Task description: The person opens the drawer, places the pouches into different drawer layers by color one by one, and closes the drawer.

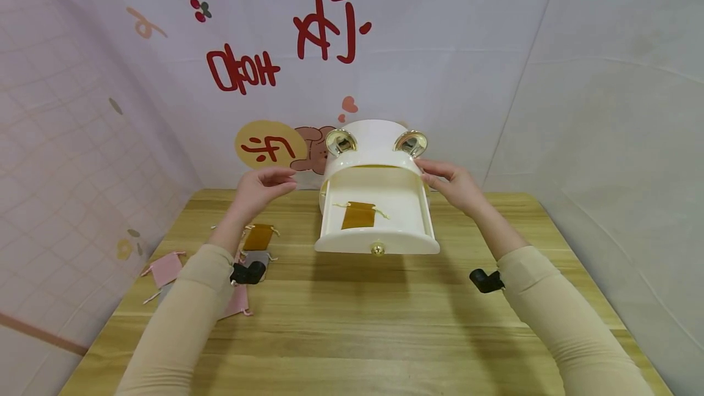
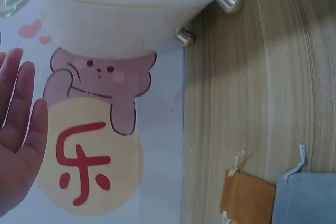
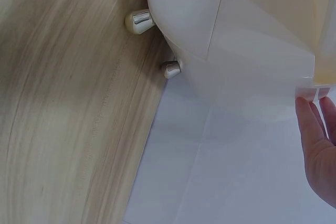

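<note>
A white frog-like box [image 1: 376, 139] with two gold-rimmed round ornaments stands on the table at the back, its drawer [image 1: 379, 241] pulled out toward me. An orange-brown drawstring pouch [image 1: 359, 216] lies inside the drawer, left of its middle. To the left of the box, my left hand [image 1: 266, 187] hovers in the air with relaxed fingers and holds nothing. On the other side, fingertips of my right hand [image 1: 453, 185] touch the upper edge of the box. The right wrist view shows that hand [image 3: 320, 145] with extended fingers against the white shell.
More pouches lie on the left of the wooden table [image 1: 352, 335]: an orange-brown one [image 1: 258, 237], a grey one [image 1: 257, 256] and a pink one [image 1: 166, 269] among them. My left sleeve covers part of this group. A printed cloth [image 1: 440, 29] hangs behind the box.
</note>
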The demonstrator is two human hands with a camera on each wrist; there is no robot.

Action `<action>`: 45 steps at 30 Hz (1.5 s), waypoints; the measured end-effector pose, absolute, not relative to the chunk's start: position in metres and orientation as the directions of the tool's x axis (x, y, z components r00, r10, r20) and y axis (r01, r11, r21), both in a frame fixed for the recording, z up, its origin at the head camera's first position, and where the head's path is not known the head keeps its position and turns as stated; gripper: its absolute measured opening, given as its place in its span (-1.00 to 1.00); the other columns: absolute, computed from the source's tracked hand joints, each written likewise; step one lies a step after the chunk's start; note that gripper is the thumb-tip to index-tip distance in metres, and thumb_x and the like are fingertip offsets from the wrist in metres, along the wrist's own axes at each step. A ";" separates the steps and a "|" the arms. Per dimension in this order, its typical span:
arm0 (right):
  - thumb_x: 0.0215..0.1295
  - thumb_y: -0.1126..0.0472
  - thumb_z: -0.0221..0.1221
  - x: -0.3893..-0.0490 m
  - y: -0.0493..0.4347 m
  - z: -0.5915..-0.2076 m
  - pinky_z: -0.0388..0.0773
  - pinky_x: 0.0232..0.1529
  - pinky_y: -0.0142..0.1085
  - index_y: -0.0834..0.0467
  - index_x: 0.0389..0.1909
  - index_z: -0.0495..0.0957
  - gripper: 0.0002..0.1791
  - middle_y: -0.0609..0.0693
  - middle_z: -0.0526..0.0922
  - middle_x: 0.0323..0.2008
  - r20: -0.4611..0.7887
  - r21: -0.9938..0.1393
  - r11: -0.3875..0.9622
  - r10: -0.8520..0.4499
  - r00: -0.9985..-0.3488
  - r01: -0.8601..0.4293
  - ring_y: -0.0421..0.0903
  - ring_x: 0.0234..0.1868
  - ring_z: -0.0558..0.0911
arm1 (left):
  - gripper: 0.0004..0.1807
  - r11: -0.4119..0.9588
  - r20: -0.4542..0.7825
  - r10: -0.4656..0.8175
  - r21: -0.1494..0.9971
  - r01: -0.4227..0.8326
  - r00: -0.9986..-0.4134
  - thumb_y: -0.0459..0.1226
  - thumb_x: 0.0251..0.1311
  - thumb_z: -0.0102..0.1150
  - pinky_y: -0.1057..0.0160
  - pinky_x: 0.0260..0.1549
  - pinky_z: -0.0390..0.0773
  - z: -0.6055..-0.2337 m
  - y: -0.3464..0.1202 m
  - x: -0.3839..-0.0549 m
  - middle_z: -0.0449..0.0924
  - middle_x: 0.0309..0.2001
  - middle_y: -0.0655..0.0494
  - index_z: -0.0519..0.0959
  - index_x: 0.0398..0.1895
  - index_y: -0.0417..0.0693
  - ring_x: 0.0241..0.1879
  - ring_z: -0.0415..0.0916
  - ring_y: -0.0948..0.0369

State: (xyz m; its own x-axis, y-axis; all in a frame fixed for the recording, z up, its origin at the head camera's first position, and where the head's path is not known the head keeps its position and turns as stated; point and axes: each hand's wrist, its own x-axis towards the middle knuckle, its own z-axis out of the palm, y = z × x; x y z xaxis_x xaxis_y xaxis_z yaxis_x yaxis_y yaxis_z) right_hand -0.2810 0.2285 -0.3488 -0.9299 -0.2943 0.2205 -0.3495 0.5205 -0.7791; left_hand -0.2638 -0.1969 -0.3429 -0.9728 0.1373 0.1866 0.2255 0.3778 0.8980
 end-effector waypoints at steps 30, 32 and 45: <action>0.46 -0.02 0.13 -0.282 0.228 -0.351 0.24 0.32 0.17 -0.04 0.38 0.43 -0.49 0.01 0.36 0.40 0.199 -0.796 0.512 -0.280 -0.939 -0.322 0.12 0.43 0.25 | -0.51 0.460 0.089 0.074 0.881 0.113 -0.993 -0.26 0.33 0.26 0.01 0.21 0.42 -0.423 -0.254 -0.280 0.51 0.21 -0.24 0.48 0.29 -0.23 0.19 0.41 -0.10; 0.45 -0.03 0.14 -0.282 0.228 -0.352 0.25 0.32 0.16 -0.06 0.37 0.45 -0.50 -0.01 0.38 0.39 0.199 -0.800 0.510 -0.272 -0.942 -0.316 0.10 0.42 0.26 | -0.48 0.456 0.054 0.080 0.886 0.085 -0.995 -0.25 0.32 0.27 -0.08 0.26 0.35 -0.428 -0.258 -0.280 0.47 0.25 -0.24 0.47 0.31 -0.23 0.25 0.34 -0.14; 0.49 0.11 0.11 -0.277 0.224 -0.346 0.22 0.33 0.19 0.08 0.39 0.41 -0.50 0.10 0.34 0.41 0.209 -0.795 0.503 -0.298 -0.931 -0.339 0.18 0.43 0.23 | -0.38 0.466 -0.085 0.111 0.885 -0.024 -0.990 -0.28 0.27 0.31 -0.20 0.34 0.13 -0.457 -0.271 -0.282 0.24 0.41 -0.22 0.40 0.39 -0.13 0.40 0.10 -0.22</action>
State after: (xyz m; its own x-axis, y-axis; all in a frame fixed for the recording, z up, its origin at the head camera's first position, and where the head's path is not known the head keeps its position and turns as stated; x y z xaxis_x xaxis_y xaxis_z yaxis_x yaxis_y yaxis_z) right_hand -0.2775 0.2242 -0.3458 -0.9313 -0.2983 0.2089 -0.3393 0.5026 -0.7952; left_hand -0.2823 -0.2711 -0.4565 -0.9901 0.1113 -0.0851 -0.0237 0.4658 0.8846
